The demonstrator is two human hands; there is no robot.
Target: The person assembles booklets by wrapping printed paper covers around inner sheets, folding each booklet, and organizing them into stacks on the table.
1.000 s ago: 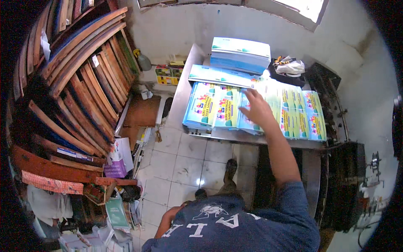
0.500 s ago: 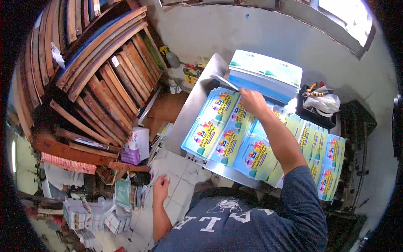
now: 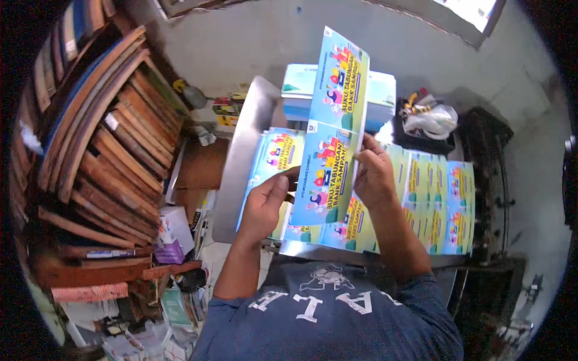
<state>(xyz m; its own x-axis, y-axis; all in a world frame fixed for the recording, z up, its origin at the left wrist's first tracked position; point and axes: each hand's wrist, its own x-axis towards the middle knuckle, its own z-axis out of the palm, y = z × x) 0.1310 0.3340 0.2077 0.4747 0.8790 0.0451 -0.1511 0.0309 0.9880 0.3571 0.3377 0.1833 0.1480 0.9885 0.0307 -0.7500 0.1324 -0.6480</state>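
Note:
A long printed cover sheet (image 3: 327, 159), blue and yellow with two matching cartoon panels, is held up tilted in front of me. My right hand (image 3: 376, 174) pinches its right edge near the middle. At its left edge is my left hand (image 3: 265, 206), its fingertips passing behind the paper and partly hidden. Underneath, overlapping rows of similar printed sheets (image 3: 421, 198) cover the metal table (image 3: 244, 135). Behind the raised sheet stands a thick stack of pale green and white printed sheets (image 3: 380, 90), partly hidden by it.
A black tray (image 3: 424, 139) with a plastic bag and tools sits beyond the sheets on the right. Wooden frames (image 3: 120, 150) fill a rack on the left. A white and purple box (image 3: 173, 236) and bundled papers (image 3: 147, 343) lie low on the left.
My right hand has lifted a cover sheet off the rows and drawn it nearer. My left hand has risen from beside my body to the sheet's left edge. The view has shifted right.

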